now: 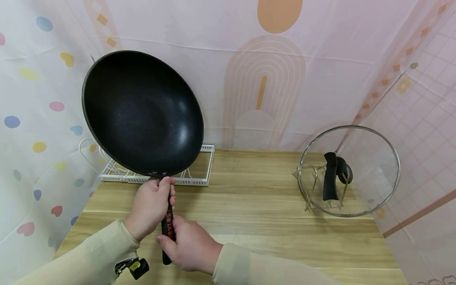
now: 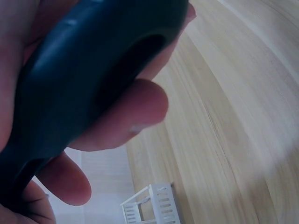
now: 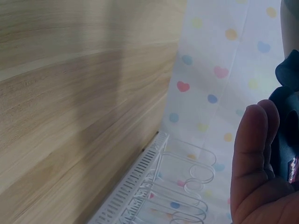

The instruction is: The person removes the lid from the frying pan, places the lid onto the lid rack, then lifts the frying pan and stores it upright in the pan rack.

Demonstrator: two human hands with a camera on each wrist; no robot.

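A black frying pan is held up on the left, its inside turned toward me and its handle downward. The left hand grips the top of the black handle, close to the pan. Lower down, the right hand holds the same handle between thumb and fingers. In the left wrist view, fingers curl under the dark handle. Fingers lie alongside the handle at the right edge of the right wrist view. Behind the pan, a white rack is partly hidden.
A glass lid with a black handle leans on a small wire stand at the right. Both rack and stand are on a wood-grain table. Patterned curtains hang at the back and sides.
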